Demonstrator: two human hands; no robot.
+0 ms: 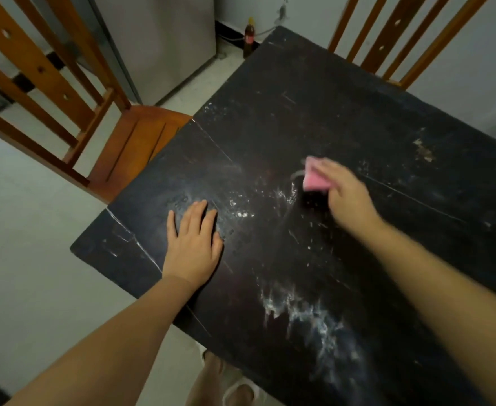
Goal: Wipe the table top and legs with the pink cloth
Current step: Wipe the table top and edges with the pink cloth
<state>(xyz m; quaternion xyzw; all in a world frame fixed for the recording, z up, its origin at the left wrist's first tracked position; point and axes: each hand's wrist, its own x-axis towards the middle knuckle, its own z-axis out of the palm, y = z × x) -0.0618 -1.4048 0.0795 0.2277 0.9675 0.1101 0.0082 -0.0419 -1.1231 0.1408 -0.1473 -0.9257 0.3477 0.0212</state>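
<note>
From the head view, your right hand [347, 192] grips the pink cloth [314, 177], pressing it on the middle of the dark table top [343, 118]. Your left hand [192, 241] lies flat, fingers straight, near white smears [308, 312].

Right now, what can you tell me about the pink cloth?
The pink cloth is small, soft-looking and folded or bunched into a compact pad. It is pressed on the dark table top near its middle, beside white smears. The right hand holds it from above, fingers curled over its far edge. It looks motion-blurred.
</note>
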